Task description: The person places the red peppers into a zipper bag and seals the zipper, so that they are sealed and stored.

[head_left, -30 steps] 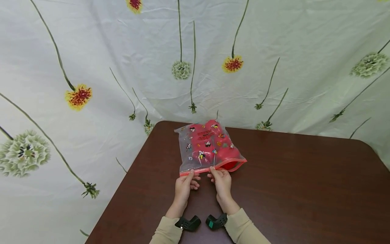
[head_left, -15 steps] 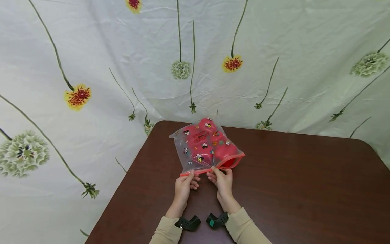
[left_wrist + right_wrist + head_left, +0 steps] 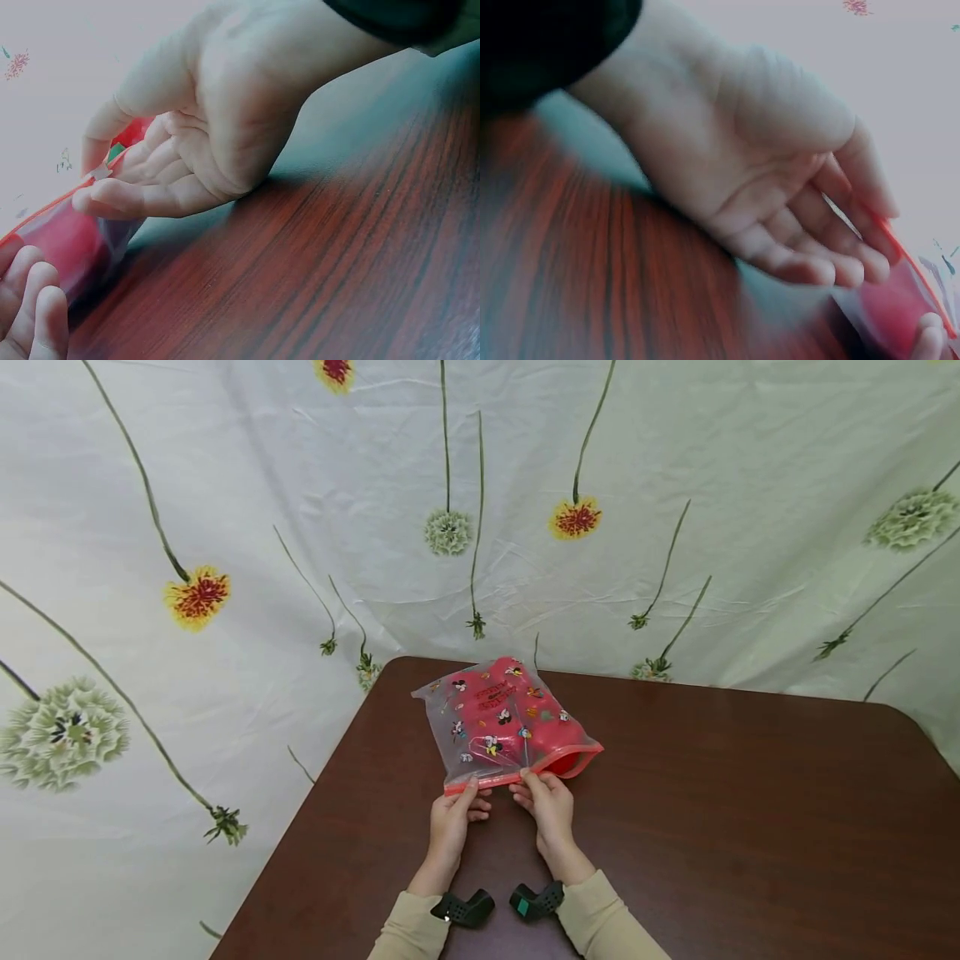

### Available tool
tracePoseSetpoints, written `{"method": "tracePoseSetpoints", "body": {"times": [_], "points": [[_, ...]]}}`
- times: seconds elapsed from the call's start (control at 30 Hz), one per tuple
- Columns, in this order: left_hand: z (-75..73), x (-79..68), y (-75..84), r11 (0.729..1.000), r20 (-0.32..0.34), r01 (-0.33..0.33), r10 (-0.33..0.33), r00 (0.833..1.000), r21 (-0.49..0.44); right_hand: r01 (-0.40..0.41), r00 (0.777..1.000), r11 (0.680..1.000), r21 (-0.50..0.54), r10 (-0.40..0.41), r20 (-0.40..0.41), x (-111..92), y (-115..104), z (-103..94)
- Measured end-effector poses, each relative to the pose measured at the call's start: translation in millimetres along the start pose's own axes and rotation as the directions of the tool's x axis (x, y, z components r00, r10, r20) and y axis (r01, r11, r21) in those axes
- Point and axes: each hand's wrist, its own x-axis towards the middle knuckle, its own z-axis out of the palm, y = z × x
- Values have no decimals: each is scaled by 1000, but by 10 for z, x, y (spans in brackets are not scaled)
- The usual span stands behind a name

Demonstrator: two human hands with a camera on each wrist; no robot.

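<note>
A see-through zip bag (image 3: 459, 745) with small cartoon figures and a red rim lies at the table's far left in the head view. Inside is a bulky red thing (image 3: 491, 697); its kind is unclear. My left hand (image 3: 450, 827) pinches the bag's near edge at its left end, thumb on top. Further right along that edge, my right hand (image 3: 551, 814) pinches the rim between thumb and fingers. A small pale piece (image 3: 100, 172) on the rim shows at its fingertips in the left wrist view. Right of this hand, the bag's mouth (image 3: 573, 764) gapes.
The dark brown wooden table (image 3: 735, 810) stretches away to the right. A pale cloth (image 3: 517, 577) printed with flowers and stems hangs behind it and along its left side. Each wrist bears a black band device, the left device (image 3: 467, 910) and the right device (image 3: 534, 902).
The far part of the bag has swung a little to the left. Its top rose slightly, then sank again. Both hands keep their pinch on the rim, the right one shifting very slightly rightward.
</note>
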Motion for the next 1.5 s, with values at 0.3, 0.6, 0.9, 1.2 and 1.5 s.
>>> {"method": "tracePoseSetpoints", "body": {"times": [0.3,0.6,0.9,1.2,1.5], "points": [[72,-102,152,999,37,-48,48,998,12,-43,979,972,-231,87,183,22,-76,-159],[265,-143,201,974,89,-96,79,993,206,-68,954,941,-333,158,254,7,-87,-133],[222,-31,54,992,83,-47,37,996,118,69,967,902,-426,44,250,-36,-53,-89],[207,37,-100,996,13,-61,60,998,61,-24,970,937,-349,107,219,-41,-113,-125],[218,27,-157,986,19,-166,165,986,17,-58,981,963,-263,104,165,-37,-111,-129]]}}
